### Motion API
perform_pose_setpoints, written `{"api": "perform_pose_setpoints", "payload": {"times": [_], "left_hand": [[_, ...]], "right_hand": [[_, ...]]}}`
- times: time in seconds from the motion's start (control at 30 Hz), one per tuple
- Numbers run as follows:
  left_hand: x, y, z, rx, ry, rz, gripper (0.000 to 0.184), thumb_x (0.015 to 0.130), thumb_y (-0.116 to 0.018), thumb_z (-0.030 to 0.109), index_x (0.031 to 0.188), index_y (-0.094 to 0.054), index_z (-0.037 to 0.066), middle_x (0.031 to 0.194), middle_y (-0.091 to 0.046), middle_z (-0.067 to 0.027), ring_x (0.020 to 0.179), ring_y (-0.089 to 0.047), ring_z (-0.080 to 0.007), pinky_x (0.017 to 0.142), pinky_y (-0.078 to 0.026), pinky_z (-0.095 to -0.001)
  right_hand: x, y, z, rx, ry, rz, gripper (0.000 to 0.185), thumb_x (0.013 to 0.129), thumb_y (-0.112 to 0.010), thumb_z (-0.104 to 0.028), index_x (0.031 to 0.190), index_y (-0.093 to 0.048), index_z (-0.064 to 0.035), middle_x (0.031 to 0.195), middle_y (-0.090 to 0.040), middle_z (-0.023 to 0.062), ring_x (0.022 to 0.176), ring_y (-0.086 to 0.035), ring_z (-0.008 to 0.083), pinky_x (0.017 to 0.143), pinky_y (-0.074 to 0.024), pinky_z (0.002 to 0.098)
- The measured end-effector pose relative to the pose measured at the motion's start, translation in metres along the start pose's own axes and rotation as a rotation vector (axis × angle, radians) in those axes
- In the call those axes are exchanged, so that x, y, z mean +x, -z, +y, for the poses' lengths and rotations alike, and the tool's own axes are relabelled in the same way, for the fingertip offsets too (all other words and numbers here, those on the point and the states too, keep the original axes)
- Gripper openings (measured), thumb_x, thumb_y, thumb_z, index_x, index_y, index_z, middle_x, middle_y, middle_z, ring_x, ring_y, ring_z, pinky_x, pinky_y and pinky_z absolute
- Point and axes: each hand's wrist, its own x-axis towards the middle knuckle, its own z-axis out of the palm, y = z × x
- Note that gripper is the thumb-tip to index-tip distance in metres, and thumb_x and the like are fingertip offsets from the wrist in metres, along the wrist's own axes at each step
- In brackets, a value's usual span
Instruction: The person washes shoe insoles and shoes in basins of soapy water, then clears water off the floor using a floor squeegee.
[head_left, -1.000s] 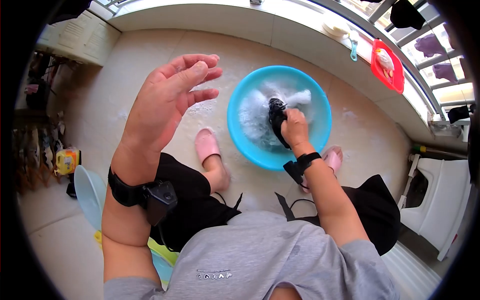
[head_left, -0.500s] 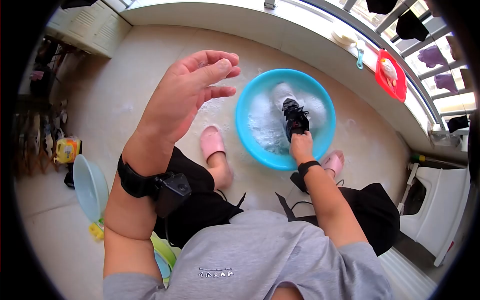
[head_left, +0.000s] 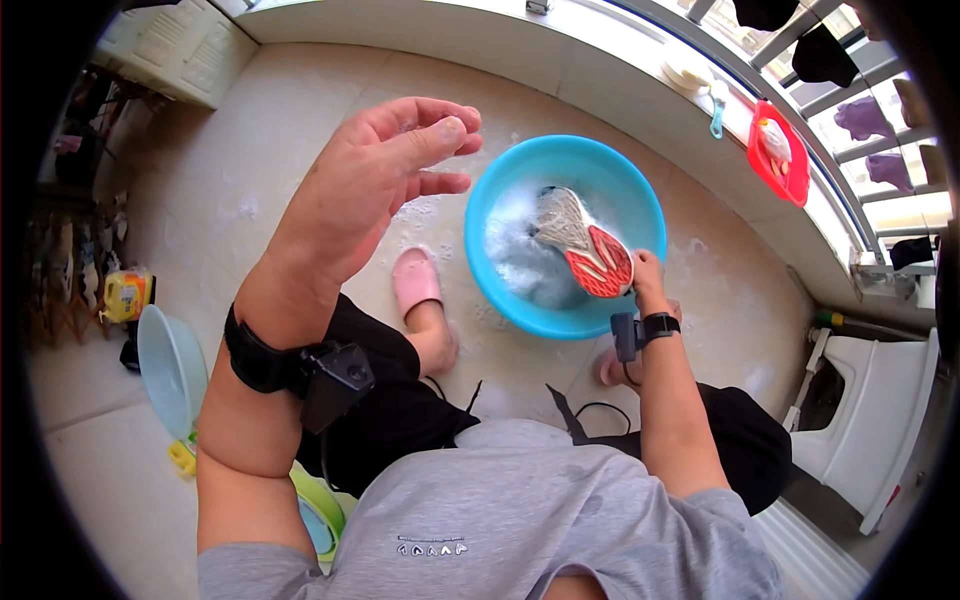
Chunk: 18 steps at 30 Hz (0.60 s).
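Soapy water fills a blue basin on the floor between my feet. Over the foam, a sneaker is turned so its red and grey sole faces up. My right hand grips the sneaker's heel end near the basin's right rim; the fingertips are partly hidden. The toe end reaches into the suds. My left hand is raised in the air left of the basin, fingers apart and holding nothing.
On the ledge lie a teal-handled brush and a red tray with a white item. A pale blue basin and yellow container stand at left. A white plastic piece is at right. Suds spot the floor.
My right hand has moved to the right and turned the sneaker over, from its black laced upper showing to its sole showing. My left hand has stayed raised.
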Motion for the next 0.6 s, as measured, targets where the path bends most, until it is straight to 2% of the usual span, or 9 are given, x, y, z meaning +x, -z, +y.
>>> {"api": "perform_pose_setpoints", "payload": {"times": [0.03,0.07,0.17,0.23,0.33,0.37,0.43,0.53,0.6], "left_hand": [[0.001,-0.001,-0.001,-0.001,0.003,-0.004,0.025,0.088,-0.056,0.023,0.104,-0.059,0.003,0.119,-0.055,-0.0111,0.106,-0.053,-0.0191,0.085,-0.044,-0.0319],[0.002,-0.001,-0.002,0.001,0.009,-0.006,0.025,0.088,-0.056,0.023,0.104,-0.059,0.004,0.119,-0.055,-0.0112,0.106,-0.053,-0.0191,0.086,-0.044,-0.0320],[0.004,-0.003,-0.003,0.009,0.015,-0.006,0.025,0.089,-0.056,0.023,0.104,-0.059,0.004,0.119,-0.054,-0.0115,0.106,-0.053,-0.0190,0.086,-0.044,-0.0322],[0.006,-0.005,-0.003,0.016,0.012,-0.007,0.026,0.089,-0.056,0.023,0.104,-0.059,0.004,0.119,-0.054,-0.0117,0.106,-0.053,-0.0190,0.085,-0.045,-0.0323],[0.008,-0.006,-0.003,0.035,0.017,-0.030,0.026,0.088,-0.056,0.023,0.104,-0.059,0.003,0.120,-0.053,-0.0123,0.106,-0.053,-0.0193,0.085,-0.045,-0.0322],[0.008,-0.005,-0.003,0.031,0.020,-0.029,0.026,0.088,-0.056,0.023,0.104,-0.059,0.003,0.120,-0.053,-0.0125,0.106,-0.053,-0.0195,0.085,-0.045,-0.0320],[0.006,-0.004,-0.004,0.033,0.023,-0.019,0.026,0.088,-0.056,0.023,0.104,-0.059,0.003,0.120,-0.053,-0.0126,0.106,-0.053,-0.0197,0.085,-0.045,-0.0319],[0.002,-0.002,-0.004,0.021,0.038,-0.018,0.025,0.088,-0.056,0.023,0.104,-0.059,0.003,0.120,-0.053,-0.0126,0.106,-0.053,-0.0197,0.085,-0.045,-0.0318],[0.001,0.002,-0.004,0.074,0.040,0.010,0.026,0.088,-0.056,0.023,0.104,-0.059,0.003,0.120,-0.054,-0.0124,0.105,-0.053,-0.0191,0.084,-0.046,-0.0318]], "right_hand": [[0.006,0.004,0.011,-0.400,0.173,0.281,0.040,0.082,-0.060,-0.034,0.105,-0.060,-0.0010,0.101,-0.063,0.0153,0.091,-0.061,0.0280,0.081,-0.0471,0.0350],[0.005,0.002,0.007,-0.400,0.170,0.282,0.040,0.082,-0.060,-0.034,0.105,-0.060,-0.0010,0.101,-0.063,0.0153,0.091,-0.061,0.0280,0.081,-0.0471,0.0350],[-0.023,-0.027,-0.044,-0.516,0.664,0.426,0.032,0.080,-0.060,-0.027,0.102,-0.060,-0.0030,0.105,-0.060,0.0171,0.099,-0.056,0.0324,0.084,-0.0450,0.0391],[-0.045,-0.045,-0.067,-0.496,0.819,0.208,0.030,0.076,-0.064,-0.021,0.100,-0.059,-0.0046,0.104,-0.059,0.0165,0.098,-0.055,0.0314,0.083,-0.0451,0.0397],[-0.073,-0.074,-0.064,-0.990,0.585,-0.075,0.063,0.067,-0.072,-0.023,0.122,-0.044,-0.0088,0.124,-0.046,0.0125,0.106,-0.050,0.0320,0.080,-0.0460,0.0440],[-0.074,-0.076,-0.054,-0.990,0.586,-0.078,0.063,0.067,-0.072,-0.023,0.122,-0.044,-0.0088,0.124,-0.046,0.0125,0.106,-0.050,0.0320,0.080,-0.0460,0.0440],[-0.075,-0.081,-0.038,-1.291,0.581,-0.004,0.088,0.063,-0.076,-0.028,0.135,-0.028,-0.0116,0.134,-0.033,0.0108,0.116,-0.040,0.0335,0.080,-0.0443,0.0485],[-0.066,-0.082,-0.036,-1.292,0.464,0.013,0.099,0.062,-0.076,-0.031,0.140,-0.017,-0.0130,0.138,-0.026,0.0105,0.122,-0.033,0.0337,0.081,-0.0422,0.0508],[-0.069,-0.082,-0.046,-1.327,0.448,0.016,0.099,0.063,-0.076,-0.032,0.140,-0.018,-0.0127,0.136,-0.028,0.0122,0.119,-0.035,0.0335,0.082,-0.0420,0.0504]]}}
